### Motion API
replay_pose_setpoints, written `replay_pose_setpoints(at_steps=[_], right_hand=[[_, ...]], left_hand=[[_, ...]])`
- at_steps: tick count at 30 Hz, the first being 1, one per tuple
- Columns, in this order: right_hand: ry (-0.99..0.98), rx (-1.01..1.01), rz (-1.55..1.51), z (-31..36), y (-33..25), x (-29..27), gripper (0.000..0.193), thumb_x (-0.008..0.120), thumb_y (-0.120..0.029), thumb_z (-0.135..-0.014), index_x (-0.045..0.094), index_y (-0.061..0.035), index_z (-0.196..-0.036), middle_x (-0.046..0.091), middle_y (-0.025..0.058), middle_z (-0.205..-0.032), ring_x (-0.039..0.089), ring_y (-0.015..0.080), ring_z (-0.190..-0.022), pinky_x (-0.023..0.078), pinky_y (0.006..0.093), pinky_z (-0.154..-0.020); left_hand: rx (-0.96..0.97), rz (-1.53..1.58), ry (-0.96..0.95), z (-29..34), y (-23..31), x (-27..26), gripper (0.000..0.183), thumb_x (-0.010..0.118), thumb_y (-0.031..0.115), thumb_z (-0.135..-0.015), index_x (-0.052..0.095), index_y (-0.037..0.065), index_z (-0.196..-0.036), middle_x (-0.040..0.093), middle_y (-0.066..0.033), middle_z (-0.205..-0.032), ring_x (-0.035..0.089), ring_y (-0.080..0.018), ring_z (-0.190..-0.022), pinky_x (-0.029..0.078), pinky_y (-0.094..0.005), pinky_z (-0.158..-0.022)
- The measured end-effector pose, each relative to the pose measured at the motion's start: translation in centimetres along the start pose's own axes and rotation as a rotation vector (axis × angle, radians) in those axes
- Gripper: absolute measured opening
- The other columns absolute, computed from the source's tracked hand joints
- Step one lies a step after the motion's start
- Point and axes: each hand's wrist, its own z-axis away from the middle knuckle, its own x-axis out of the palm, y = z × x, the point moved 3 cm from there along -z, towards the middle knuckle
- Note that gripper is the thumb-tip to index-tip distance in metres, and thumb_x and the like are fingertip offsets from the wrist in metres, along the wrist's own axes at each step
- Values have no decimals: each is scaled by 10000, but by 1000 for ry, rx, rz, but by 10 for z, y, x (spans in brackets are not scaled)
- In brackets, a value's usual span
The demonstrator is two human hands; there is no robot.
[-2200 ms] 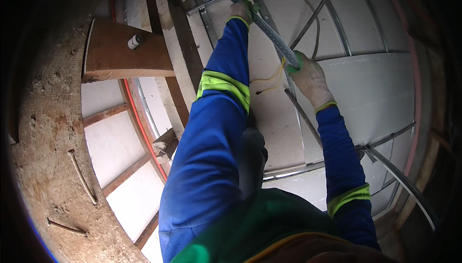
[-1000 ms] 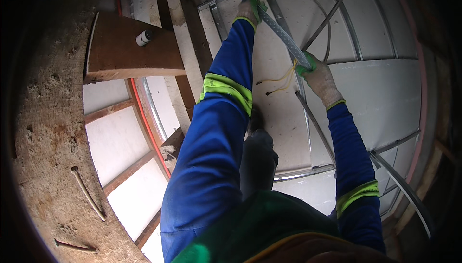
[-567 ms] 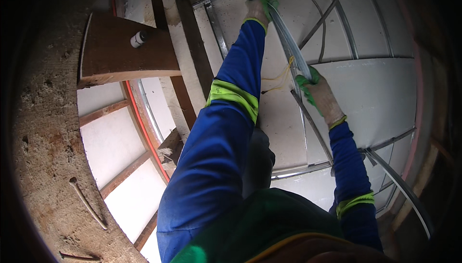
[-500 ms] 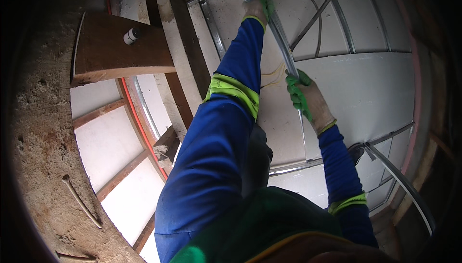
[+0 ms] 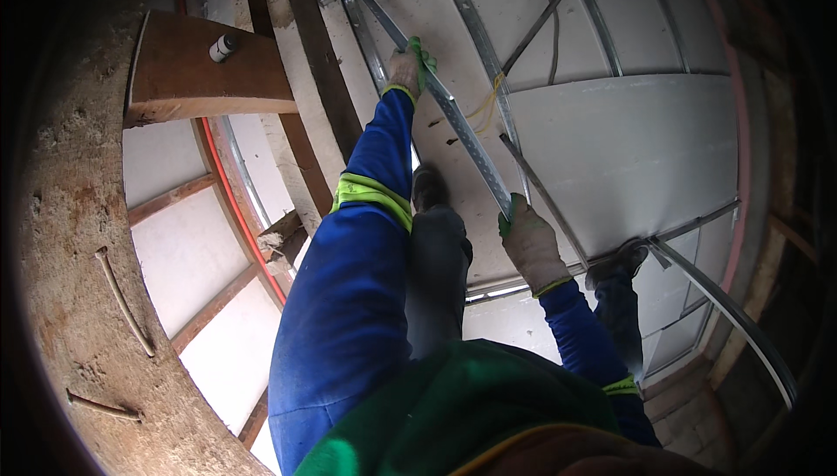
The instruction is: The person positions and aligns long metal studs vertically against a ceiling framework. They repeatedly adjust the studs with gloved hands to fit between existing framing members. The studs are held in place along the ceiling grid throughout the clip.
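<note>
Long grey perforated metal channel (image 5: 468, 145) has swung left & nearer you, now crossing thin yellow wires (image 5: 498, 84). L green-and-beige-gloved hand (image 5: 407, 68): fingers clamped partway along; R likewise-gloved hand (image 5: 530, 236): clamped on near end. Prob. repositioning.

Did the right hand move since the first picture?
Yes, down the picture: the right hand was above the top end of the dark bar; now it is below that end.
</note>
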Motion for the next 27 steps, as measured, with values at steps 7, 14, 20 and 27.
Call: replay_pose_setpoints(at_steps=[7, 14, 20, 27], right_hand=[[-41, -31, 14, 10, -14, 27, 543, 581, -292, -1045, 401, 13, -1457, 677, 233, -1026, 733, 386, -842, 607, 480, -739], [28, 127, -426, 69, 77, 30, 508, 589, -371, -1057, 546, -116, -1494, 725, 227, -983, 717, 413, -893, 573, 473, -776], [-387, 704, -1063, 235, 132, -38, 403, 616, -32, -964, 658, -132, -1351, 583, -68, -751, 473, 17, -538, 385, 202, -443], [-414, 790, -1022, 346, 130, -109, 189, 609, -103, -1061, 681, -63, -1231, 581, -42, -767, 503, 42, -601, 398, 221, -536]], left_hand=[[74, -134, 124, 9, -7, -15, 254, 636, 276, -1062, 544, 54, -1147, 598, -83, -827, 598, -225, -567, 549, -396, -495], [-50, -55, 34, 40, -31, 13, 379, 684, 205, -1029, 476, -8, -1262, 635, -136, -932, 694, -294, -702, 604, -425, -547], [7, 102, 134, 31, -19, 6, 300, 666, 191, -1034, 495, 5, -1195, 619, -124, -885, 704, -291, -644, 579, -389, -472], [-5, 29, 247, 63, -4, -11, 370, 680, 239, -1027, 492, -9, -1227, 630, -126, -863, 692, -284, -600, 532, -374, -424]])
